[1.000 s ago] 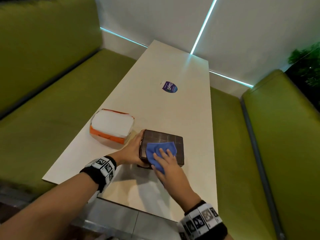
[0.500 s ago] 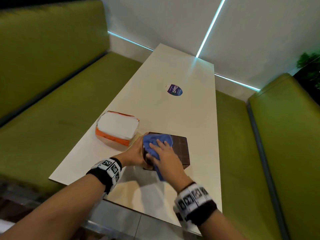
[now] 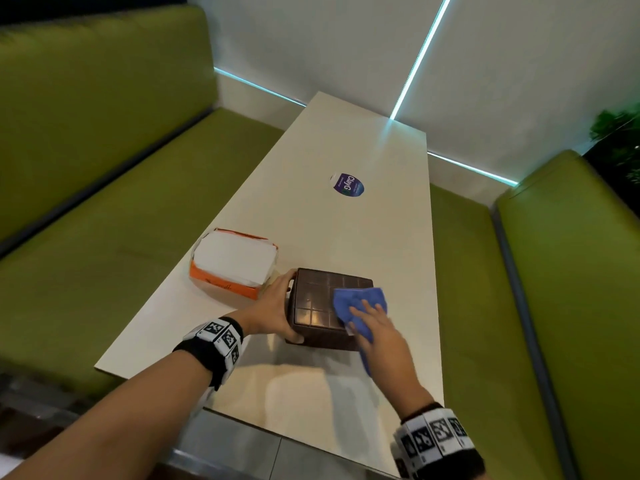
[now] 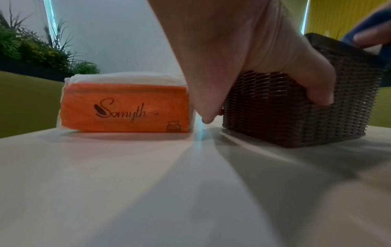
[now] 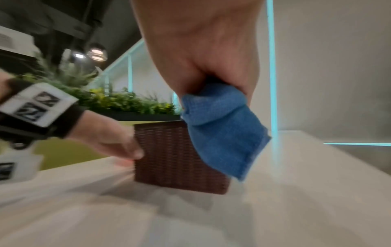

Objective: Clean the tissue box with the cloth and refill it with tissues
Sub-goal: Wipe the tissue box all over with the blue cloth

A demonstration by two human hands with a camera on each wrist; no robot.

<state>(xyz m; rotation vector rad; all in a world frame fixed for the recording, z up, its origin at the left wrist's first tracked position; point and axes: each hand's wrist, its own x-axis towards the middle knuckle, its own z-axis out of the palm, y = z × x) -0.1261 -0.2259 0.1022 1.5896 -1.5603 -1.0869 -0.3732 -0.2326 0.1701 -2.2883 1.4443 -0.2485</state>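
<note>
A brown woven tissue box (image 3: 318, 303) (image 4: 296, 117) (image 5: 169, 158) stands on the pale table (image 3: 346, 230) with a gridded brown face upward. My left hand (image 3: 277, 306) (image 4: 253, 66) grips its left side, thumb on the near wall. My right hand (image 3: 377, 330) (image 5: 201, 50) holds a blue cloth (image 3: 353, 299) (image 5: 222, 133) bunched between thumb and fingers and presses it on the box's right part; a cloth end hangs over the near right corner. An orange pack of white tissues (image 3: 232, 265) (image 4: 125, 107) lies just left of the box.
A round purple sticker (image 3: 348, 184) sits farther up the table. Green bench seats (image 3: 138, 237) run along both long sides. A white wall with light strips closes the far end, and plants (image 3: 620, 133) stand at the far right.
My right hand has swept the cloth from the box's left part across to its right near corner. My left hand keeps its hold on the box's left side.
</note>
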